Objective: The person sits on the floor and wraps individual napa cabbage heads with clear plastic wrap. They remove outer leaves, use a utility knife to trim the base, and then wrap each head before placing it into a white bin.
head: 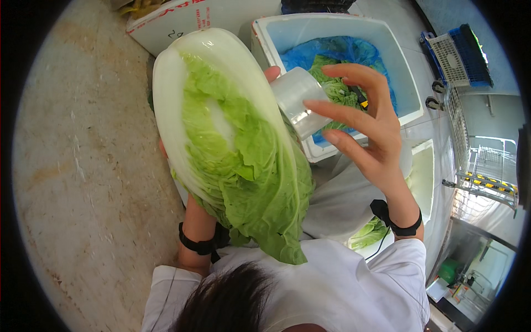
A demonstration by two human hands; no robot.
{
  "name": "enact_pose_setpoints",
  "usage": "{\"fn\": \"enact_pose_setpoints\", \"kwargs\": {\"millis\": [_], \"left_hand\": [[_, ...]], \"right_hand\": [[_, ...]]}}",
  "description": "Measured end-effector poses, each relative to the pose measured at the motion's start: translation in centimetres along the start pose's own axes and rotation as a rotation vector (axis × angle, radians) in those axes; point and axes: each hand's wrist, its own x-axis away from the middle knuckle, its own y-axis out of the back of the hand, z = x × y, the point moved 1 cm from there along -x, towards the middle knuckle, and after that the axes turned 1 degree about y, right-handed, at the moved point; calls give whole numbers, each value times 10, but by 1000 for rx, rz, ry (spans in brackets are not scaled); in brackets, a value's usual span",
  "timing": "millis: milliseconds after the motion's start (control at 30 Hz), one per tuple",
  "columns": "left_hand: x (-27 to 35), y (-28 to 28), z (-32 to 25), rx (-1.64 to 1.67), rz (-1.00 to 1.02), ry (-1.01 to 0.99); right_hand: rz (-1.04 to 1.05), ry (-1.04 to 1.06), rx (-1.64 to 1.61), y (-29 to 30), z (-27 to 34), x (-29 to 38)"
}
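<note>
A large napa cabbage (232, 141), white at its base and green at the leaves, lies over my left hand (162, 148), which is mostly hidden beneath it. Against the cabbage's right side is a roll of clear plastic film (300, 101). Fingertips of my right hand (365, 112) are spread at the roll, the middle one at its surface; I cannot tell how firmly they touch. One fingertip shows at the roll's upper left, between it and the cabbage. Black straps circle both wrists.
A white foam box (332, 20) lined with a blue plastic bag (346, 43) holds cabbage leaves and a black-and-yellow tool (361, 99). Another foam box (427, 182) with greens stands at my right. A white box with red print (232, 16) is ahead. Wire carts (489, 166) stand far right.
</note>
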Motion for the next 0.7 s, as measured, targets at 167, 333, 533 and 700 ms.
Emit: {"fn": "enact_pose_setpoints", "kwargs": {"millis": [167, 333, 533, 700], "left_hand": [[-2, 12, -9, 137, 66, -5], [-1, 17, -21, 173, 91, -31], [1, 20, -26, 207, 105, -43], [1, 22, -27, 222, 114, -54]], "right_hand": [[13, -61, -243, 1, 0, -12], [28, -25, -90, -7, 3, -29], [40, 227, 97, -30, 7, -44], [42, 248, 118, -36, 7, -47]]}}
